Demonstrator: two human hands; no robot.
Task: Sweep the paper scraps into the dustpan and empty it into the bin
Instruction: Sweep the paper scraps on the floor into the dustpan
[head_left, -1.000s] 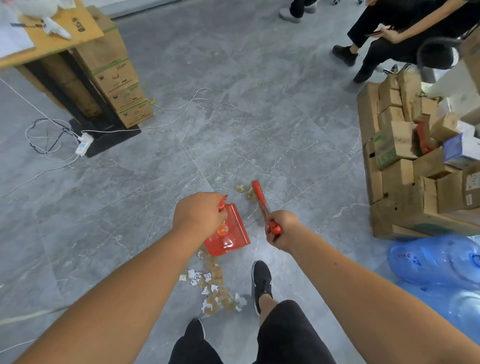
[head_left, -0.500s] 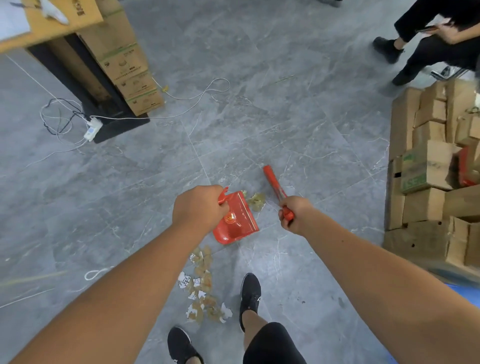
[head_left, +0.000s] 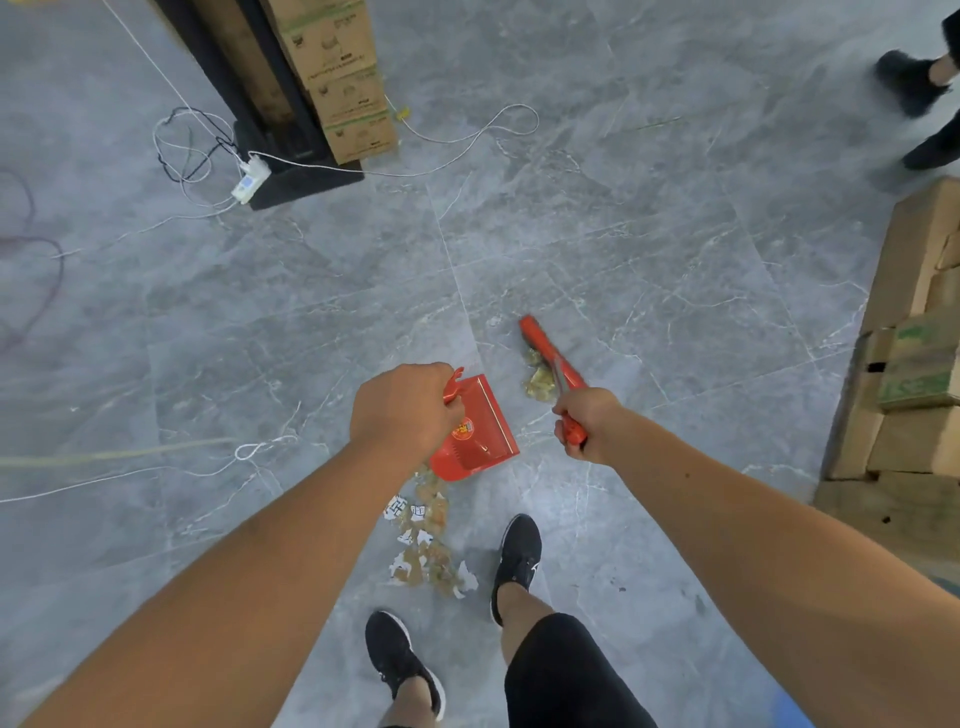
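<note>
Paper scraps (head_left: 431, 540) lie mostly in one pile on the floor (head_left: 649, 519), right shoe (head_left: 519, 551) just beside it. Risk: one step scatters or tracks them. Dustpan (head_left: 480, 431) is just past the pile, left hand (head_left: 405, 410) curled round its handle. Can't tell if the lip is flat down; any gap and scraps slide under. Right hand (head_left: 587, 423) grips the brush (head_left: 545, 351), bristles at a second small clump (head_left: 540, 382) on the pan's far side. Two clumps, one pan mouth: a hard flick sends light bits past it. White cord loop (head_left: 254, 449) further left could snag. Bin not in view, so spill risk on the carry.
</note>
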